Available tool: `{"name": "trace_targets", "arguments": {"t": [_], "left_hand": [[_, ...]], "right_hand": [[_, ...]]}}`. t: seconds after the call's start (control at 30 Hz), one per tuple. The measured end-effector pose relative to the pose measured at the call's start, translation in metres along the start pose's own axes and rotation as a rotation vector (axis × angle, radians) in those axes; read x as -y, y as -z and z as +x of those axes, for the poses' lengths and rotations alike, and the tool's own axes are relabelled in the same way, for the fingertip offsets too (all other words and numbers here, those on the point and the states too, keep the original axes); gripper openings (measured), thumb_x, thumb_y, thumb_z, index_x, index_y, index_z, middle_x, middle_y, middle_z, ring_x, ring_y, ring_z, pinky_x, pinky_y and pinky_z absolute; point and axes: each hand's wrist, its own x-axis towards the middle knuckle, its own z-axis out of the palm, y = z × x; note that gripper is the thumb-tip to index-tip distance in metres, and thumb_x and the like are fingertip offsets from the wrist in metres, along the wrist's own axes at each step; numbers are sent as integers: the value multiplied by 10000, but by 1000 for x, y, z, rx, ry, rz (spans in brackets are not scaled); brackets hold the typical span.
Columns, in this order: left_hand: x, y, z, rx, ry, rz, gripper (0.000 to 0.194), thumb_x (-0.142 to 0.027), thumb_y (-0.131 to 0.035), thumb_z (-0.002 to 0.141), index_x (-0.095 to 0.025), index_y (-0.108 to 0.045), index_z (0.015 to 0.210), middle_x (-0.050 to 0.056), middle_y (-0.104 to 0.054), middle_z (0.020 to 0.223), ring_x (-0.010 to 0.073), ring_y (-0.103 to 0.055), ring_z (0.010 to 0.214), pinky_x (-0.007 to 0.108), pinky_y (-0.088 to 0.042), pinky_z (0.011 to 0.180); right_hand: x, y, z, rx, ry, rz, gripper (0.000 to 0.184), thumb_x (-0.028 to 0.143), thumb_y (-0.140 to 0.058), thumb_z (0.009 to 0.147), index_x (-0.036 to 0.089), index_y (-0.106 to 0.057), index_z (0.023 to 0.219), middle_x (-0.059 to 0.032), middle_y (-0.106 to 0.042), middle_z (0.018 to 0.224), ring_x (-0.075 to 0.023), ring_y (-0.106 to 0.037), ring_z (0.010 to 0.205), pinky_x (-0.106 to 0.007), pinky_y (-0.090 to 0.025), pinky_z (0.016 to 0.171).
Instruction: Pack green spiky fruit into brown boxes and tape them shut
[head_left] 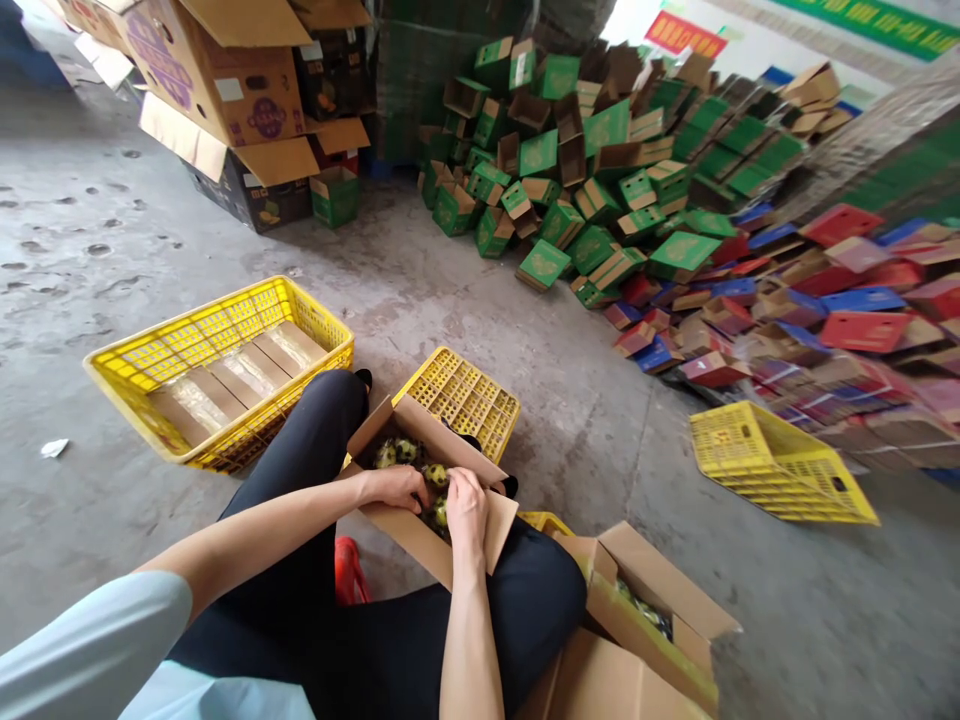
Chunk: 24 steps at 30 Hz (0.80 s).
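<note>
An open cardboard box (499, 515) rests across my legs, its flaps folded outward. Inside lie several round yellow-green fruits (405, 450) with dark patches; their exact kind is unclear. My left hand (399, 488) reaches over the near side with curled fingers, and whatever its fingertips hold is hidden. At the right end, my right hand (466, 500) is closed, thumb and fingertips at one fruit (436, 475) that lies between my two hands.
At left, a yellow crate (150, 345) holds several cartons. An upturned yellow crate (480, 400) stands beyond my box. Another open carton (667, 590) sits by my right knee. Heaped green boxes (540, 150) and red and blue boxes (862, 330) lie behind, near another yellow crate (795, 480).
</note>
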Motion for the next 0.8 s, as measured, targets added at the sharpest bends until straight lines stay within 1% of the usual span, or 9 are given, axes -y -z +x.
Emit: {"name": "trace_targets", "arguments": {"t": [0.13,0.27,0.33,0.43,0.5,0.57,0.63,0.73,0.8], "left_hand": [[-5,-4,-2,-78,88,34,168,-98,-731,809,-234,-822,847,45,-821,904,251,-757,902,268,-513,817],[-9,-7,-7,-226,176,-13,96,-119,-692,829,-196,-747,811,65,-766,825,243,-726,851,284,-498,812],[-9,-4,-8,-316,205,-78,62,-171,-671,868,-193,-709,825,57,-729,800,225,-699,819,283,-487,802],[-9,7,-11,-460,217,-231,155,-305,-601,954,-191,-666,872,46,-688,812,205,-651,788,280,-474,767],[-9,14,-12,-547,215,-360,269,-428,-572,984,-187,-638,883,36,-661,812,191,-612,761,274,-465,721],[-9,18,-13,-617,209,-500,387,-558,-573,975,-183,-617,892,25,-636,811,175,-581,742,263,-458,680],[-11,19,-13,-662,204,-645,486,-663,-592,940,-178,-605,915,16,-618,817,158,-573,726,251,-467,659],[-14,16,-12,-684,199,-844,569,-739,-647,878,-177,-594,951,3,-604,834,132,-587,701,239,-504,650],[-15,14,-11,-691,196,-948,583,-740,-700,840,-179,-589,953,-5,-594,841,118,-596,695,232,-525,648]], "right_hand": [[-2,-9,-6,2,-47,-49,411,39,-413,931,140,-775,1098,-154,-770,1075,-260,-735,976,-359,-591,906],[1,-11,-12,6,-62,-72,419,20,-416,897,107,-764,1114,-194,-752,1095,-304,-718,1016,-438,-584,963],[2,-10,-13,1,-65,-66,438,22,-408,898,105,-755,1151,-206,-743,1152,-313,-712,1055,-461,-579,989],[4,-2,-13,-23,-53,-31,464,57,-396,924,107,-729,1243,-209,-724,1255,-311,-690,1161,-474,-563,1048],[6,6,-12,-73,-46,73,447,126,-396,969,114,-719,1278,-202,-721,1285,-304,-677,1209,-488,-543,1088],[9,13,-11,-108,-69,254,417,237,-420,1017,137,-726,1281,-186,-732,1287,-295,-683,1216,-492,-539,1098],[13,17,-10,-80,-151,467,416,371,-484,1031,155,-728,1291,-179,-733,1313,-291,-696,1210,-469,-571,1058],[20,18,-9,-1,-315,726,561,527,-622,970,154,-675,1385,-189,-667,1442,-308,-670,1285,-431,-599,1022],[24,17,-8,15,-391,820,671,556,-701,914,165,-624,1453,-185,-617,1507,-318,-634,1343,-428,-590,1041]]}}
